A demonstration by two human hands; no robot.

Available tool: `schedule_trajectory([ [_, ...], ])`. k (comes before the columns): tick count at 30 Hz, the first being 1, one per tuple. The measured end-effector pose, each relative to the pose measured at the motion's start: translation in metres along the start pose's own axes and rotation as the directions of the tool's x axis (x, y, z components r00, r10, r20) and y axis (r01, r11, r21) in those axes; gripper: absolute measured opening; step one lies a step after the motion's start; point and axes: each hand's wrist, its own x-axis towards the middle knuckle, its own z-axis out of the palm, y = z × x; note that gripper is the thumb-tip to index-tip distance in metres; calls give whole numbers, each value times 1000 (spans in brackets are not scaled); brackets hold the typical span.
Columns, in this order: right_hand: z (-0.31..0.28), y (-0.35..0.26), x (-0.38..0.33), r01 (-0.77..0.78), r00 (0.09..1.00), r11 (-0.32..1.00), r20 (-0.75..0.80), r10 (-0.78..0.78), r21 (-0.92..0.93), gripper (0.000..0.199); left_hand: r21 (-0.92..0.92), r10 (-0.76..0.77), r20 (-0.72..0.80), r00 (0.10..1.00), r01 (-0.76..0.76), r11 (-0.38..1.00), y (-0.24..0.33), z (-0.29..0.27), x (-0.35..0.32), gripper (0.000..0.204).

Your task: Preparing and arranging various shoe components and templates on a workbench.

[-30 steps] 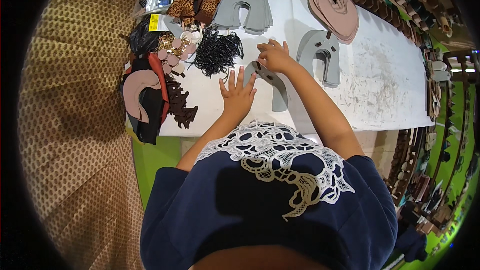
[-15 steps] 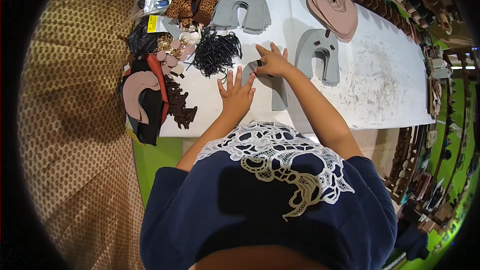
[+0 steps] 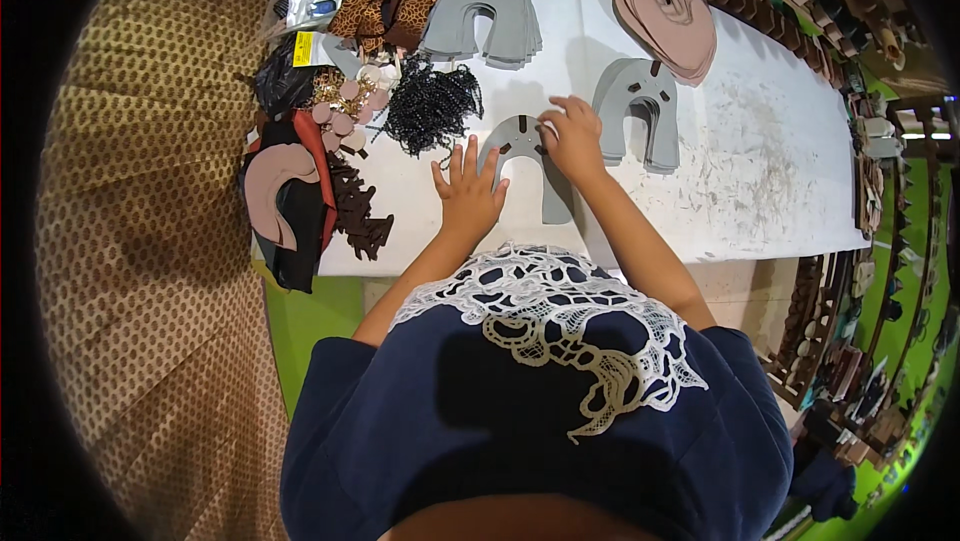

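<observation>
I'm resting my spread left hand (image 3: 470,199) on a gray arch (image 3: 524,144), right hand (image 3: 574,141) half-curled, hold unclear. Brown tabs (image 3: 522,124) are sitting atop; spares (image 3: 360,213) lying left.

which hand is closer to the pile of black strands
Left. The left hand is just on the near side of the pile of black strands, close to its edge; the right hand is farther off, to its right.
</observation>
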Motion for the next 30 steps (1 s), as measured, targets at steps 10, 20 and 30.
schedule_trajectory([
  [10, -15, -22, -62, 70, 997, 998, -12, -70, 3, 24, 10, -2, 54, 999, 1, 1000, 1, -3, 2, 50],
  [20, -13, -19, -65, 38, 999, 998, 10, -38, -57, 34, -24, -5, 106, 994, 8, 1000, 4, -7, 3, 52],
  [30, -11, -18, -65, -2, 1000, 998, 19, 3, -65, 45, -76, -63, 75, 995, 69, 995, -1, 0, 3, 61],
])
